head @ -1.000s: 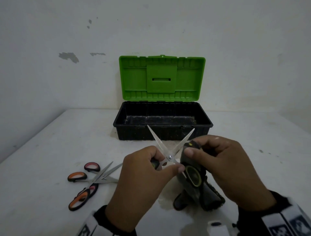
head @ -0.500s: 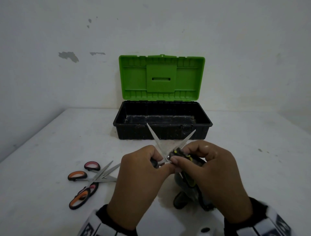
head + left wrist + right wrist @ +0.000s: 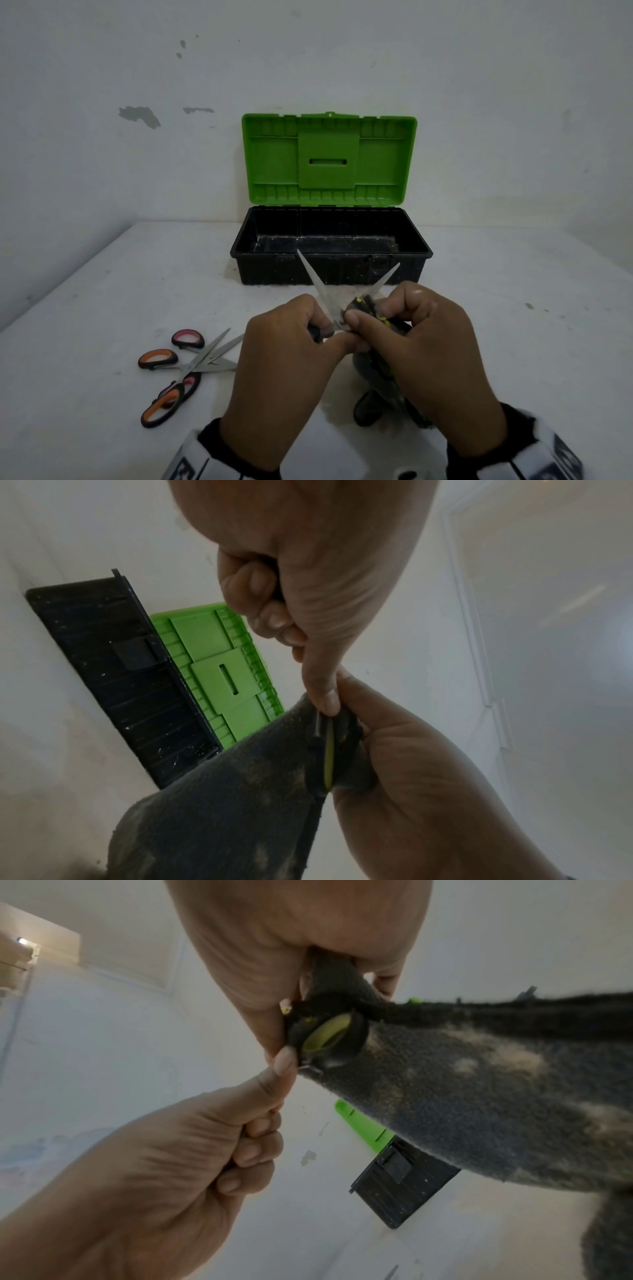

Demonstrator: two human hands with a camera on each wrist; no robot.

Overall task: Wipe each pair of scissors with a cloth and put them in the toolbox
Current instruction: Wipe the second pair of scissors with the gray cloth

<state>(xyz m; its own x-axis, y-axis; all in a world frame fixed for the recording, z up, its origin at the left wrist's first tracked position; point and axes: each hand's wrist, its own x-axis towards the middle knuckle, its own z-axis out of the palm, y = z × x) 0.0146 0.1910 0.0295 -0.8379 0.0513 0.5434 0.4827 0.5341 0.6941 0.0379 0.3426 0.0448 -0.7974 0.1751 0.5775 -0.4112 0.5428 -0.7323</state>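
Observation:
A pair of scissors [image 3: 318,287] with its blades spread in a V is held above the table in front of the toolbox [image 3: 274,272]. My left hand [image 3: 291,342] grips one black handle in a fist, thumb pressed near the pivot. My right hand [image 3: 421,325] pinches a dark grey cloth [image 3: 376,380] against the scissors by the pivot. In the right wrist view the other handle [image 3: 327,1037], black with a yellow-green lining, shows against the cloth [image 3: 479,1096]. The cloth [image 3: 222,818] hangs down from both hands. The black toolbox stands with its green lid [image 3: 329,161] raised.
Two more pairs lie crossed on the white table at the left, one orange-handled [image 3: 158,359], one pink-handled [image 3: 187,339]. The wall stands right behind the toolbox. The inside of the toolbox looks bare.
My right hand has brought the cloth up and left, from the handle to the pivot beside my left thumb. The blades stay spread. The loose scissors have not moved.

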